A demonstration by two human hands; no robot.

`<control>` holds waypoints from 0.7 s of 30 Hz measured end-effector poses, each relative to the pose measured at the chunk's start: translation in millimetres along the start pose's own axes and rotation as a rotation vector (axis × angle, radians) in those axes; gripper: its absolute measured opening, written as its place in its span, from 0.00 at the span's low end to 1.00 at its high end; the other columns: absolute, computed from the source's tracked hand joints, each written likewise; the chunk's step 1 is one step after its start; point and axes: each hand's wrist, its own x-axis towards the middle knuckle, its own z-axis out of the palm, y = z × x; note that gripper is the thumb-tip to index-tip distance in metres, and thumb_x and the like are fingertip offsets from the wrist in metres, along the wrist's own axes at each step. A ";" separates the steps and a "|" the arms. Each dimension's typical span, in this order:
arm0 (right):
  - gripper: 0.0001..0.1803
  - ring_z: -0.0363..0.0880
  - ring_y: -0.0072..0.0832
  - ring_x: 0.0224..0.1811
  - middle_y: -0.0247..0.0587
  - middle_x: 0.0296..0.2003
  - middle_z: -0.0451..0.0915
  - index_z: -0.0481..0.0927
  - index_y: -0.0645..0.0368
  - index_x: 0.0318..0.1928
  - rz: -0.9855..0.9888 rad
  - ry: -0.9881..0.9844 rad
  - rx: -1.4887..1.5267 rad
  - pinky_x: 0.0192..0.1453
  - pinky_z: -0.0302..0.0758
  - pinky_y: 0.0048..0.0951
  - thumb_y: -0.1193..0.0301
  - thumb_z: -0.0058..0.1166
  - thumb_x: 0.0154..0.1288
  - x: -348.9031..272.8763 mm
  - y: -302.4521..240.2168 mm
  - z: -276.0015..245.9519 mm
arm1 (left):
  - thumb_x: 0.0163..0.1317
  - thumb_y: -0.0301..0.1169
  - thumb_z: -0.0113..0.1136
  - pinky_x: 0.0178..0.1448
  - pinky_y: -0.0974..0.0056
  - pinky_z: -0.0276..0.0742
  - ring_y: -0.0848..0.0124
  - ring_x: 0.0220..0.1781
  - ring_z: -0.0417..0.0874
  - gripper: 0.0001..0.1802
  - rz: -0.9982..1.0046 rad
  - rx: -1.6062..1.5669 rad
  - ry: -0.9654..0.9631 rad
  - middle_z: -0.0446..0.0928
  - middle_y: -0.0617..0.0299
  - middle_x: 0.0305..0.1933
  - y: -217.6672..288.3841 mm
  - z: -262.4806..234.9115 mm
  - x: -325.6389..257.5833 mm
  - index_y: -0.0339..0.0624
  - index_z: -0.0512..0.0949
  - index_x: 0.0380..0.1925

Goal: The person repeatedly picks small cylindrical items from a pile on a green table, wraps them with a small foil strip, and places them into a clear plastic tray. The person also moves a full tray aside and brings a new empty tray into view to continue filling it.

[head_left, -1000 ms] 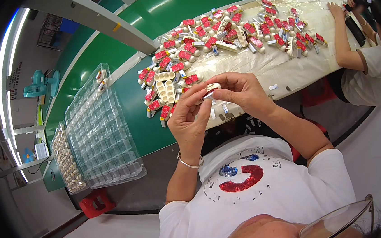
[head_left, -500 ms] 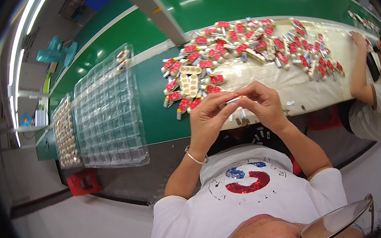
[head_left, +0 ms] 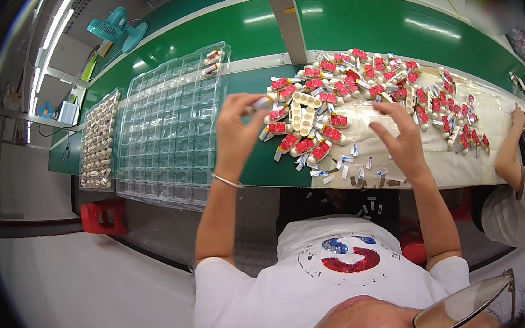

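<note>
My left hand [head_left: 235, 135] is raised between the clear compartment tray [head_left: 169, 128] and the pile. Its fingers pinch a small cream piece [head_left: 261, 103] with a yellow band, partly hidden by the hand. My right hand [head_left: 403, 139] hangs over the paper-covered stretch of table, fingers apart and holding nothing. Near it spreads a pile of small cream pieces with red labels [head_left: 333, 134] and pale tabs. Among them lie a few unlabelled cream pieces with round hollows [head_left: 306, 119]. A couple of pieces [head_left: 211, 68] sit in the tray's far right corner.
Left of the clear tray stands a tray filled with cream pieces [head_left: 99, 141]. Small white paper slips [head_left: 345, 170] lie near the table's front edge. A metal post [head_left: 287, 21] rises behind the pile. At right, another person's arm [head_left: 511, 148] reaches onto the table.
My hands were together over the table edge and have parted. The left has moved left and up with the piece; the right has let go and opened. The whole view has shifted.
</note>
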 end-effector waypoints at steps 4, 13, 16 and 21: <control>0.22 0.76 0.40 0.53 0.43 0.48 0.79 0.79 0.58 0.52 -0.080 0.127 -0.440 0.59 0.71 0.39 0.75 0.65 0.55 6.0 34.4 -9.6 | 0.54 0.27 0.67 0.48 0.62 0.76 0.65 0.41 0.81 0.13 0.052 0.324 0.212 0.80 0.58 0.40 -82.8 -48.2 49.1 0.42 0.84 0.42; 0.18 0.77 0.39 0.47 0.42 0.41 0.80 0.80 0.57 0.48 0.036 -0.053 -0.311 0.54 0.71 0.39 0.70 0.65 0.56 -9.7 24.3 -16.0 | 0.56 0.23 0.63 0.53 0.57 0.76 0.57 0.47 0.81 0.12 0.195 0.683 -0.001 0.80 0.57 0.46 -169.8 -79.3 110.8 0.43 0.82 0.41; 0.13 0.78 0.39 0.45 0.42 0.41 0.80 0.81 0.57 0.46 0.012 -0.034 -0.255 0.51 0.73 0.38 0.75 0.60 0.59 -7.5 24.9 -17.7 | 0.57 0.20 0.59 0.54 0.56 0.75 0.55 0.47 0.80 0.12 0.194 0.667 -0.113 0.79 0.57 0.46 -169.5 -74.5 122.4 0.43 0.82 0.41; 0.14 0.79 0.41 0.47 0.42 0.42 0.80 0.82 0.59 0.45 -0.032 -0.101 -0.196 0.51 0.75 0.37 0.82 0.53 0.59 -1.1 29.4 -14.8 | 0.56 0.18 0.55 0.52 0.54 0.76 0.53 0.50 0.79 0.18 0.221 0.769 -0.227 0.78 0.55 0.45 -169.5 -78.7 130.7 0.44 0.81 0.46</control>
